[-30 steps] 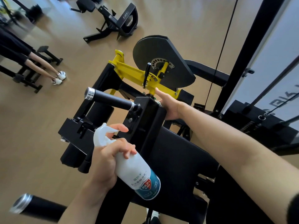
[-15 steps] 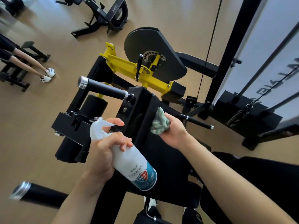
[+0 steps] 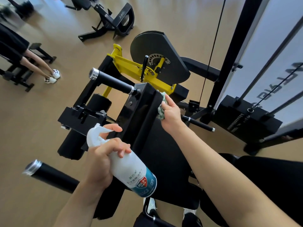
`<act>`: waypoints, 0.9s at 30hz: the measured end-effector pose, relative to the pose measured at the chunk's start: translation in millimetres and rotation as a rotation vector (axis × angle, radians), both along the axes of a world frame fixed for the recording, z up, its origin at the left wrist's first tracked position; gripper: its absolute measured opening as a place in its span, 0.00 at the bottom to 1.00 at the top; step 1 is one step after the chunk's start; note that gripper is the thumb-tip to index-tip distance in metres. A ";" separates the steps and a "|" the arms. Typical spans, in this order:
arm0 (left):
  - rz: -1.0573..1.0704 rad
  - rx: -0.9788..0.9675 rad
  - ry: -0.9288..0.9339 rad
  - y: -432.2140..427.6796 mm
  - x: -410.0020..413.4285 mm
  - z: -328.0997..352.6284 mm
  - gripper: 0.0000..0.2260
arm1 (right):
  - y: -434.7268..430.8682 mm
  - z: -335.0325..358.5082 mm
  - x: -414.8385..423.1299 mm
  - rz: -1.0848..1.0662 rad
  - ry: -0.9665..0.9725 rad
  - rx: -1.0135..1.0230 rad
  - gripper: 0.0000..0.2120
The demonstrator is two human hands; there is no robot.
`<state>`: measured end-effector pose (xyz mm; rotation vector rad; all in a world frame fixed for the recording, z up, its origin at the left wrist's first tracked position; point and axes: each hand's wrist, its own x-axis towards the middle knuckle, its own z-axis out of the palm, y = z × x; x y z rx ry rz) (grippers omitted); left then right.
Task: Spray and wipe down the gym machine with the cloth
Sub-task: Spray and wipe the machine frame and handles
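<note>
Left fingers (image 3: pixel 121 149) curled round spray bottle (image 3: pixel 131 169) marked "99.9+", right fingers (image 3: pixel 169 102) gripping cloth (image 3: pixel 161 113) against machine (image 3: pixel 142 110)

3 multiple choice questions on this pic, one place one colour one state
1. Where is the cloth? A on the floor; B held against the black upright by the right hand; C over the left forearm.
2. The machine's lever arm is: A red; B blue; C yellow.
3. The left hand is: A open; B gripping the spray bottle; C on a handle.
Answers: 1 B, the hand holds it at the upright's edge. 2 C, it shows yellow beside the round plate. 3 B, it wraps the bottle's neck.
</note>
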<state>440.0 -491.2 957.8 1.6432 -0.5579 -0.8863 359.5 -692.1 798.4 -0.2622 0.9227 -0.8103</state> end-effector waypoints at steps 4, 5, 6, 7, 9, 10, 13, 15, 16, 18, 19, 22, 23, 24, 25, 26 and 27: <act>0.001 -0.007 0.000 10.2 -2.0 0.6 0.20 | 20.1 1.2 -0.7 0.126 0.048 -0.013 0.31; -0.002 -0.011 -0.001 12.4 -2.1 0.4 0.21 | 25.1 1.5 0.0 0.165 0.082 -0.005 0.32; -0.004 -0.015 -0.002 14.2 -2.0 0.7 0.24 | 30.5 3.8 -0.2 0.191 0.094 0.007 0.31; -0.002 -0.018 -0.002 15.9 -1.7 1.2 0.26 | 33.7 5.0 -0.4 0.205 0.086 0.039 0.29; 0.001 -0.021 0.003 19.3 -0.7 2.2 0.25 | 33.8 9.1 -0.3 0.173 0.088 0.114 0.16; 0.004 -0.021 0.006 20.9 -0.6 2.8 0.25 | 30.8 13.4 0.0 0.174 0.075 0.130 0.07; 0.017 -0.020 0.021 25.8 -1.2 4.0 0.25 | 16.2 19.5 7.1 0.226 -0.058 0.085 0.32; 0.027 -0.021 0.035 28.8 -1.6 6.1 0.25 | 7.6 22.3 13.1 0.196 -0.029 -0.046 0.40; 0.033 -0.022 0.037 30.1 -1.7 7.3 0.25 | 3.8 24.0 15.5 0.152 0.005 -0.098 0.40; 0.049 -0.027 0.033 32.5 -2.6 10.0 0.24 | -1.7 23.8 17.1 0.127 0.047 -0.160 0.41; 0.057 -0.032 0.026 33.5 -2.9 10.8 0.22 | -0.7 25.1 16.8 0.132 0.067 -0.189 0.41; 0.068 -0.033 0.004 37.0 -2.3 11.2 0.18 | 15.7 22.8 15.9 0.125 0.097 -0.301 0.40; 0.071 -0.030 0.004 38.3 -1.3 10.5 0.18 | 24.9 22.6 16.7 0.117 0.106 -0.329 0.40; 0.074 -0.027 0.005 39.8 0.6 9.2 0.18 | 34.8 22.1 17.4 0.111 0.113 -0.360 0.41; 0.074 -0.024 0.007 40.9 2.2 7.7 0.18 | 45.8 19.8 18.8 0.112 0.131 -0.385 0.42; 0.074 -0.019 0.011 42.0 3.6 6.2 0.18 | 57.7 16.4 20.1 0.119 0.146 -0.403 0.44; 0.069 -0.015 0.016 42.9 5.2 5.1 0.18 | 71.5 14.6 20.9 0.132 0.156 -0.419 0.44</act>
